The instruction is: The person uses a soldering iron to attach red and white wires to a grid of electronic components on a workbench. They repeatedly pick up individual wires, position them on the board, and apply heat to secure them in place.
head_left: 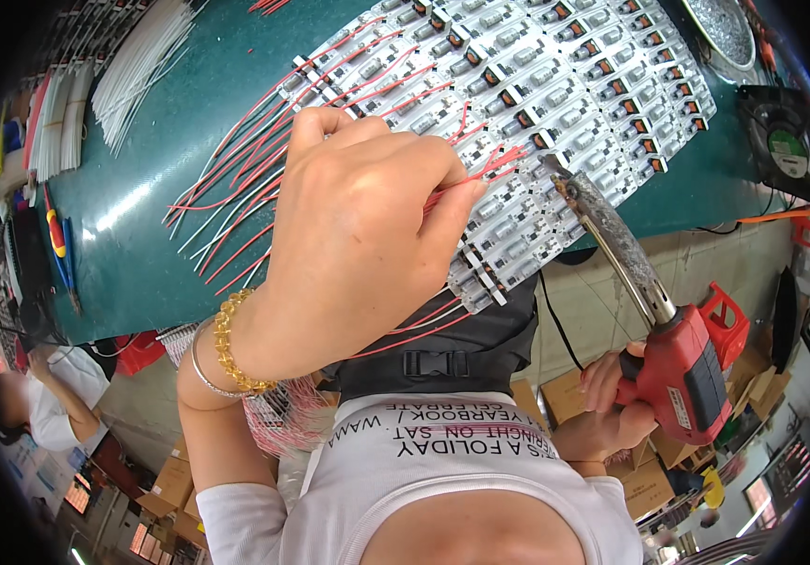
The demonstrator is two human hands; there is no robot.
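Observation:
My left hand [367, 207] is pinched around a few thin red wires [506, 162], whose ends stick out past the thumb and forefinger over a panel of small circuit boards [579, 118]. In my right hand [617, 414] is a red and black soldering gun [692, 377], its long metal barrel slanting up to the panel. The gun's dark tip lies just right of the wire ends; whether they touch I cannot tell. More red and white wires run from the panel's left side across the green mat, partly hidden under my left hand.
Bundled white wires [146, 61] lie at the far left of the green mat [132, 254]. Near them are a red-yellow handled tool [55, 231] and a slim blue tool [69, 254]. A black fan [786, 151] and metal dish [727, 33] stand right. Another person [71, 400] sits at left.

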